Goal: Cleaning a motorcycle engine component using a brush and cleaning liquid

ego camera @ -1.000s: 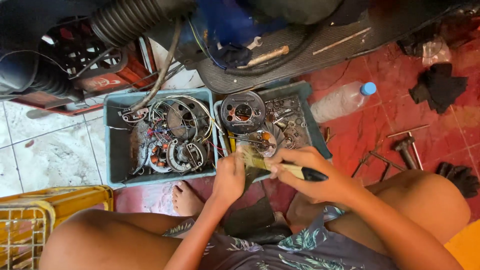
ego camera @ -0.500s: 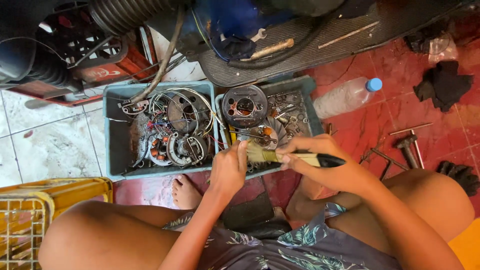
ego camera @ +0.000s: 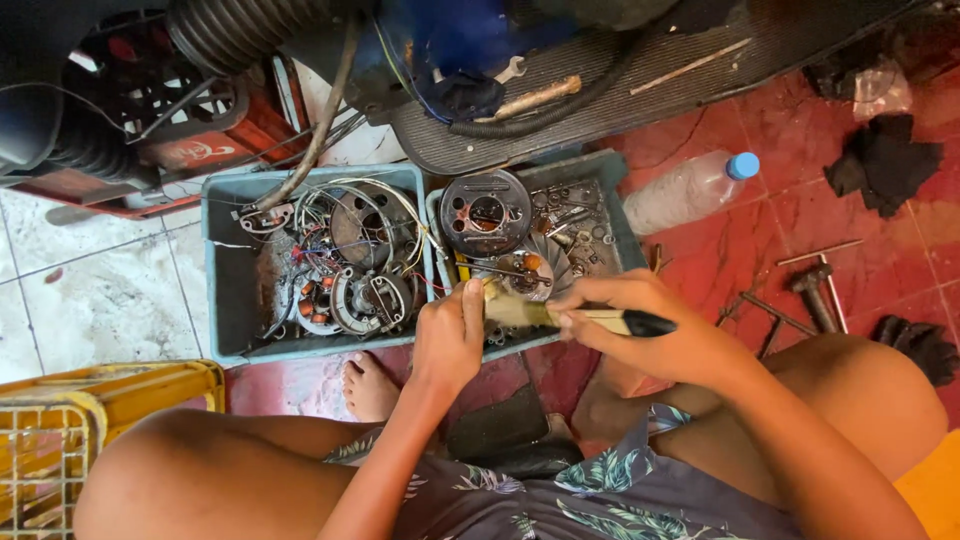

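Note:
I sit on the floor over a grey-blue plastic tray (ego camera: pixel 226 290) full of engine parts. My right hand (ego camera: pixel 640 325) grips a paintbrush (ego camera: pixel 585 319) with a black handle and pale bristles, held level above the tray's front edge. My left hand (ego camera: pixel 450 335) is closed at the bristle end, its thumb up; what it pinches is hidden by the fingers. Just beyond the hands lie a round dark metal housing (ego camera: pixel 486 212) and small bolts. In the tray's left half sit coils of wire, a stator and brake shoes (ego camera: pixel 350 290).
A clear plastic bottle with a blue cap (ego camera: pixel 690 190) lies on red tiles to the right. Black rags (ego camera: pixel 885 160), a T-handle wrench (ego camera: pixel 815 285), a yellow crate (ego camera: pixel 60 420) lower left, a red crate (ego camera: pixel 180 130) and a scooter footboard (ego camera: pixel 620 70) surround me.
The view has shifted slightly. Both hands stay together at the tray's front edge, with the brush moving a little against whatever the left hand holds.

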